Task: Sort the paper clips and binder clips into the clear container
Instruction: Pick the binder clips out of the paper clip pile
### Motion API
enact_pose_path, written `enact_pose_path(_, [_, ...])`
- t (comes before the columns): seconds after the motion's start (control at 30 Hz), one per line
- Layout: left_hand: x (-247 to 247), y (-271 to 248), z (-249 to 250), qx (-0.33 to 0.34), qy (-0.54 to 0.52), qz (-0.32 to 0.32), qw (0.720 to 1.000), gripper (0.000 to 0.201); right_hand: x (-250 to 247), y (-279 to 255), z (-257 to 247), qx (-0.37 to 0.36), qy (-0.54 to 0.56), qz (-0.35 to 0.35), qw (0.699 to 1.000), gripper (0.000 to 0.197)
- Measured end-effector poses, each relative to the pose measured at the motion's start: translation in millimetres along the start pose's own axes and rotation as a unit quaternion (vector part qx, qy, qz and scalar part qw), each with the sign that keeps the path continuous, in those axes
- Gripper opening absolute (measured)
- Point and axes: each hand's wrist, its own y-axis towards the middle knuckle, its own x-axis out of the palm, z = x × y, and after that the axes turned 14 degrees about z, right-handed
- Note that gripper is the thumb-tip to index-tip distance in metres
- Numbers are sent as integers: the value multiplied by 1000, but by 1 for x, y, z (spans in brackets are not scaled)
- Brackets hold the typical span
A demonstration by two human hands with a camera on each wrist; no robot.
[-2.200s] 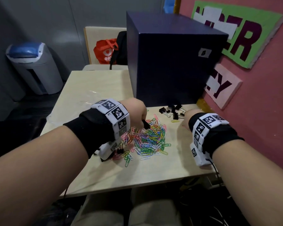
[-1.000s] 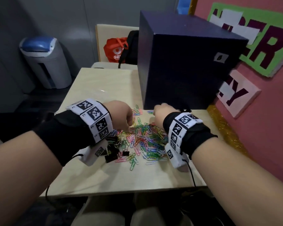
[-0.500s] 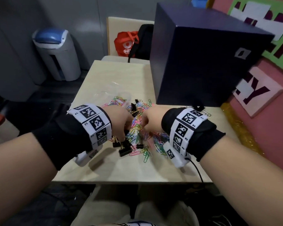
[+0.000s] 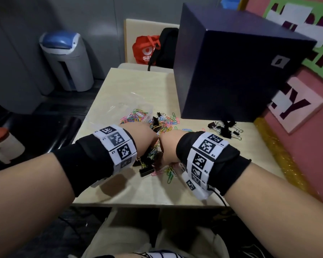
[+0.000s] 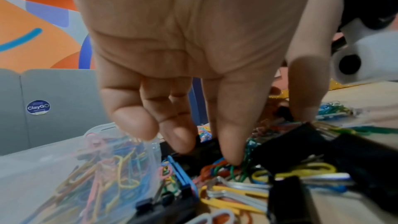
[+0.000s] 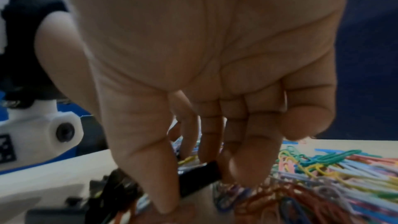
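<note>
A pile of coloured paper clips lies mid-table, mixed with black binder clips. The clear container stands just behind it with several paper clips inside, and shows again as the clear container in the left wrist view. My left hand and right hand meet knuckle to knuckle over the pile. The left hand digs curled fingers and thumb into a clump of paper clips. The right hand pinches a black binder clip between thumb and fingers.
A big dark blue box fills the back right of the table. A second heap of binder clips lies in front of it. A pink wall with signs runs along the right. A bin and a chair with bags stand beyond.
The right hand came left from the binder clips by the box and joined the left hand over the paper clip pile. Both hands now sit closer to the clear container.
</note>
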Motion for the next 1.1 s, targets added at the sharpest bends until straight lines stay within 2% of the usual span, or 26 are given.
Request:
enact_pose_path(0.07, [-1,0,0,-4,0,3,1000,26,3,1,7,29,51,-9,998,25])
enact_pose_path(0.13, [1,1,-1,-15,-8,12,1000,23,2,0,14,57,71,-19,996,34])
enact_pose_path(0.2, [1,1,-2,-22,-19,22,999,22,2,2,23,75,45,10,996,38])
enact_pose_path(0.33, [-5,9,-3,-33,-51,33,998,28,6,5,41,105,73,38,991,42])
enact_pose_path(0.43, [-12,17,-5,-48,-92,58,993,26,4,-1,52,118,96,76,985,14])
enact_pose_path(0.5, [-18,22,-6,-65,-129,72,987,22,3,-4,57,114,79,73,988,32])
enact_pose_path(0.57, [-25,27,-6,-80,-161,75,981,19,4,-6,63,118,79,77,987,37])
enact_pose_path(0.87, [-37,63,5,-113,-313,97,938,20,11,-18,98,223,137,77,962,50])
enact_pose_path(0.97, [-37,78,19,-115,-351,124,921,17,15,-20,112,297,154,72,940,53])
enact_pose_path(1.03, [-38,88,30,-121,-380,156,904,13,18,-20,120,329,148,85,929,45])
enact_pose_path(1.1, [-37,97,40,-135,-425,173,878,22,21,-20,129,356,138,101,919,32])
